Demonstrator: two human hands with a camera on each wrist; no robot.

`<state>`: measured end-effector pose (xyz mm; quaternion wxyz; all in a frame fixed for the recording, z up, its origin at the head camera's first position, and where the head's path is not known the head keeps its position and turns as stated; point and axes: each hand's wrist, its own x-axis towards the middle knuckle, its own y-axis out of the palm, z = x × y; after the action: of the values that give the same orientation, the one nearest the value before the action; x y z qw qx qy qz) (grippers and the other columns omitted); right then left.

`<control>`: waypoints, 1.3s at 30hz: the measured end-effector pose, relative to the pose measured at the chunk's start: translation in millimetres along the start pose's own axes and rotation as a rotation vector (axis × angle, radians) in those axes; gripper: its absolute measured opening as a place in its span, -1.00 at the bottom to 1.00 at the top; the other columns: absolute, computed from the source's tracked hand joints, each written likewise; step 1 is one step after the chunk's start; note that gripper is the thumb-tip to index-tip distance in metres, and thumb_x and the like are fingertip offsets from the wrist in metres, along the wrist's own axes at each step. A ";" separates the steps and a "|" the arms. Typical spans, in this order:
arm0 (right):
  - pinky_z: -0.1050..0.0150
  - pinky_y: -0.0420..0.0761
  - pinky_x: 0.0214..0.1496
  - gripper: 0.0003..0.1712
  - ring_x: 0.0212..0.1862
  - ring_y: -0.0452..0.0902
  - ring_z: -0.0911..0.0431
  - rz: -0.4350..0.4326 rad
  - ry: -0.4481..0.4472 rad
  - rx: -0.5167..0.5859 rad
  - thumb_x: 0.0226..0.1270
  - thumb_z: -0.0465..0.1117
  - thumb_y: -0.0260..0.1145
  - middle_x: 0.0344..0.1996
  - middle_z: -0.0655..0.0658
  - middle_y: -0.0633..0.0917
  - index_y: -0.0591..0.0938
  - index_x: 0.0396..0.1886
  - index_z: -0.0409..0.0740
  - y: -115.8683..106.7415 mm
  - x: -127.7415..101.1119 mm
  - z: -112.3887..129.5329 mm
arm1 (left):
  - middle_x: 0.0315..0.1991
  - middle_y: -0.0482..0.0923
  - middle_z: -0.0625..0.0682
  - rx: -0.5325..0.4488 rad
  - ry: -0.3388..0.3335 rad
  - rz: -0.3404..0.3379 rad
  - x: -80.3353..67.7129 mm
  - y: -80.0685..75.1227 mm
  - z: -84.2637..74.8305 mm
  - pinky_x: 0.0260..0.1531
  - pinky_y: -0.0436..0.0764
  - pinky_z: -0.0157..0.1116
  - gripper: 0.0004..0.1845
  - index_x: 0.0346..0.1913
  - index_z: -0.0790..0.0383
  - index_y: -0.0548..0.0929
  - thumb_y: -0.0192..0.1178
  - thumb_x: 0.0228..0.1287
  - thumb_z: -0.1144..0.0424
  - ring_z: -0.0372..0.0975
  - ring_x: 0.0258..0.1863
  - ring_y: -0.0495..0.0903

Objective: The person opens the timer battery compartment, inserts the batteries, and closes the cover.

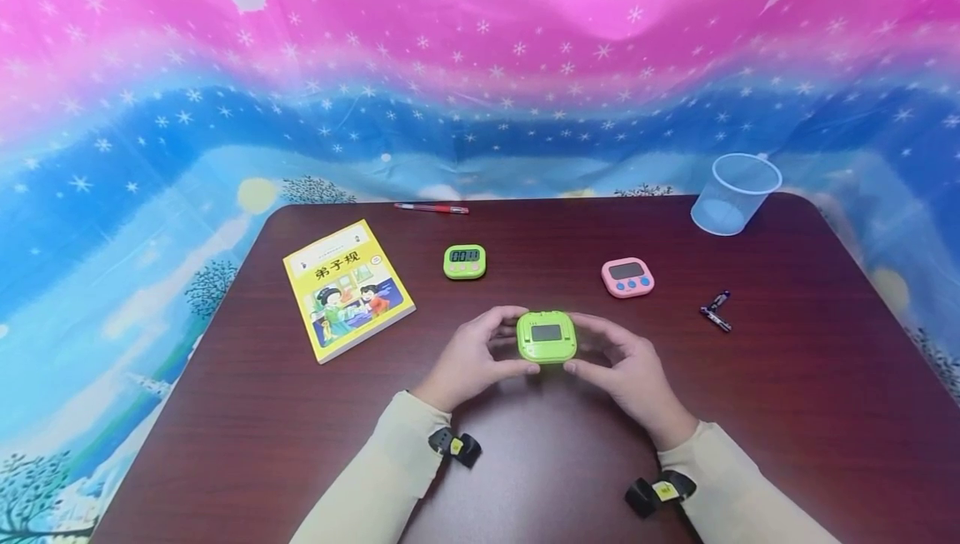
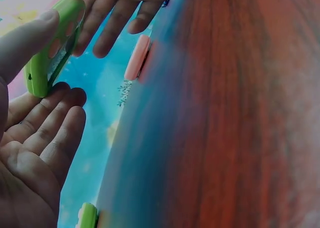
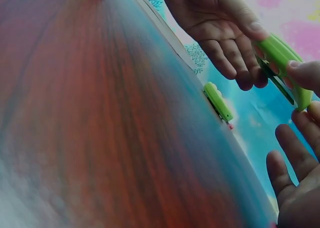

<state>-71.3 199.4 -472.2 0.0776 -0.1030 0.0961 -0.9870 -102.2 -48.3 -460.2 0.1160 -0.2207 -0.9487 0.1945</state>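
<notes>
My two hands hold a lime-green digital timer (image 1: pixel 547 336) just above the dark wooden table (image 1: pixel 787 411), near its front middle. The timer's grey screen faces up. My left hand (image 1: pixel 517 342) pinches its left side between thumb and fingers, and my right hand (image 1: pixel 581 344) pinches its right side the same way. The left wrist view shows the timer (image 2: pixel 50 47) edge-on, with my left thumb (image 2: pixel 25 42) on its face. In the right wrist view, the same timer (image 3: pixel 282 67) sits between both hands.
A second green timer (image 1: pixel 464 262) and a pink timer (image 1: pixel 627 277) lie beyond my hands. A yellow picture book (image 1: pixel 347 288) lies to the left and a red pen (image 1: pixel 431 208) at the far edge. A clear plastic cup (image 1: pixel 735 192) and two small batteries (image 1: pixel 716 311) are at the right.
</notes>
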 end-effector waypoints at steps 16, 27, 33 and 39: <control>0.29 0.73 -0.05 -0.55 -0.09 0.73 0.15 -0.117 0.045 0.174 0.20 -0.50 0.43 -0.14 -0.18 0.77 0.60 0.11 -0.47 10.9 -1.0 3.2 | 0.17 0.54 0.10 -0.236 0.030 -0.188 -2.6 23.9 -3.0 0.12 0.63 -0.32 -0.27 0.18 0.28 0.40 0.60 -0.04 0.37 -0.15 0.08 0.65; 0.28 0.73 -0.05 -0.48 -0.09 0.73 0.15 -0.338 0.140 0.381 0.23 -0.55 0.38 -0.15 -0.08 0.78 0.53 0.21 -0.54 32.2 -6.4 16.5 | 0.01 0.56 0.03 -0.325 -0.048 -0.401 -6.4 56.9 -17.5 0.00 0.69 -0.28 -0.25 0.09 0.22 0.31 0.62 -0.06 0.29 -0.23 -0.04 0.67; 0.27 0.76 -0.17 -0.43 -0.17 0.72 0.16 -0.346 0.143 0.509 0.29 -0.56 0.31 -0.17 -0.16 0.77 0.42 0.29 -0.60 34.9 -9.2 19.1 | 0.02 0.55 0.06 -0.329 -0.059 -0.432 -7.2 63.2 -24.8 -0.03 0.70 -0.22 -0.26 0.06 0.25 0.31 0.63 -0.06 0.27 -0.23 -0.03 0.67; 0.23 0.76 -0.15 -0.43 -0.14 0.72 0.14 -0.309 0.136 0.511 0.31 -0.59 0.26 -0.16 -0.16 0.76 0.39 0.31 -0.60 29.1 -6.9 17.1 | -0.05 0.58 0.11 -0.386 -0.058 -0.359 -5.8 61.0 -22.0 -0.01 0.70 -0.22 -0.26 0.11 0.28 0.28 0.59 -0.01 0.35 -0.20 -0.07 0.64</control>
<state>-57.0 169.3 -463.1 -0.0565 -0.0274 -0.1669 -0.9840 -67.6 6.5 -466.8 0.0772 -0.0612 -0.9951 -0.0076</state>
